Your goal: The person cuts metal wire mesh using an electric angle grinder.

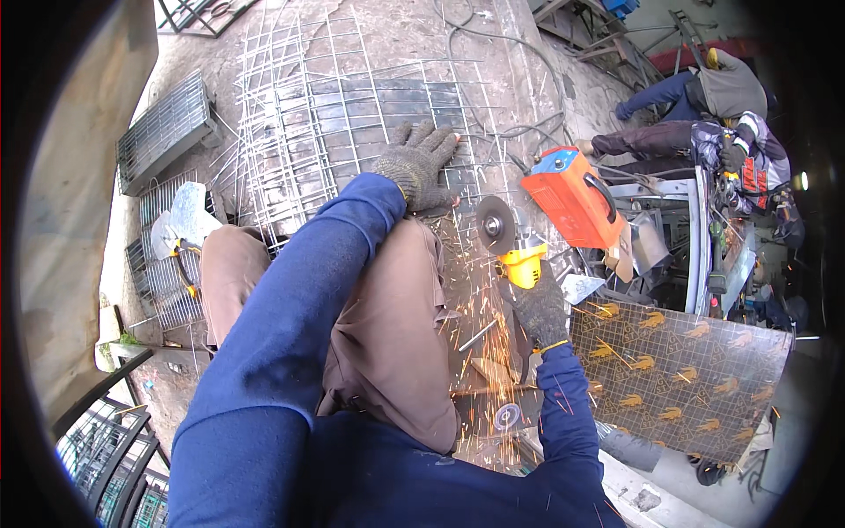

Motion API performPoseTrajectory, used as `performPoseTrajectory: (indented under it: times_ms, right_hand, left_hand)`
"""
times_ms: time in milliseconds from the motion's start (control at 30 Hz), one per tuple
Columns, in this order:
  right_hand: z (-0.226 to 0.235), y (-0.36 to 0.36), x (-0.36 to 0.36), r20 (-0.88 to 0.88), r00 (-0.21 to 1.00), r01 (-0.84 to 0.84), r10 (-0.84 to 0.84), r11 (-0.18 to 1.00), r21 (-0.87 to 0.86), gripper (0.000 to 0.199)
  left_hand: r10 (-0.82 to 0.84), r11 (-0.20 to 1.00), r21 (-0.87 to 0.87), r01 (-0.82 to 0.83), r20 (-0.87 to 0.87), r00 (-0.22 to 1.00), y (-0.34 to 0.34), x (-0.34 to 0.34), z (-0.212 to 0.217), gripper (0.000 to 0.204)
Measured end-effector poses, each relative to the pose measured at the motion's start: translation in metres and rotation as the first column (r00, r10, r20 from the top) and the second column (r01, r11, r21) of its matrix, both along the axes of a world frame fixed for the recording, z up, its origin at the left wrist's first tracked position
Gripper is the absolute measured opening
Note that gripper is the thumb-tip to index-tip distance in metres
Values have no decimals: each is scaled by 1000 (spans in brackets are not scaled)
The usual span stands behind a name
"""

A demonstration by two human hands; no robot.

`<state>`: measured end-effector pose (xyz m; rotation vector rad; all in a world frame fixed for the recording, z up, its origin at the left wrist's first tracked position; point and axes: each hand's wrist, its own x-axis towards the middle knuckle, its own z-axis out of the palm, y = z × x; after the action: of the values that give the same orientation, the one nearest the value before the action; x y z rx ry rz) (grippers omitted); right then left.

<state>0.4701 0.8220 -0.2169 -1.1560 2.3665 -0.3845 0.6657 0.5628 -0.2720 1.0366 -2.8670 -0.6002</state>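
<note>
My left hand [418,167], in a dark knitted glove, lies flat with fingers spread on the steel wire mesh [339,101], holding it down just beyond my knee. My right hand [539,310], also gloved, is wrapped round a yellow angle grinder [523,267]. The grinder's dark round disc [495,225] stands near the right edge of the mesh, to the right of my left hand. Orange sparks [497,370] stream from there back toward my body. Where exactly the disc meets the metal cannot be made out.
An orange box-shaped machine with a black handle [572,198] stands right of the grinder, a cable [550,66] looping behind it. A loose disc [507,416] and short rod [478,335] lie near me. Gratings [167,132] are left; a patterned board [678,378] and people [735,150] are right.
</note>
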Motion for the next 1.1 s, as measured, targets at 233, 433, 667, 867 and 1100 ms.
performPoseTrajectory:
  times_ms: [233,433,667,867,1100]
  right_hand:
    - [13,-1,-3,22,996,83,-82,995,-59,62]
    - [14,8,-9,80,993,92,-85,992,-89,63]
    - [0,22,-9,60,993,99,-97,995,-17,61]
    - [-2,22,-9,91,991,103,-101,994,-20,60]
    - [-3,17,-10,50,996,76,-75,997,-19,58]
  left_hand:
    - [5,998,-61,-9,-79,997,4,4,-11,110]
    - [-116,990,-104,93,-242,963,6,9,-18,100]
    - [-101,994,27,110,-227,969,4,5,-1,83]
    - [-49,996,-82,23,-326,944,6,7,-9,78]
    - [-19,989,-148,-13,-217,976,2,3,-18,69]
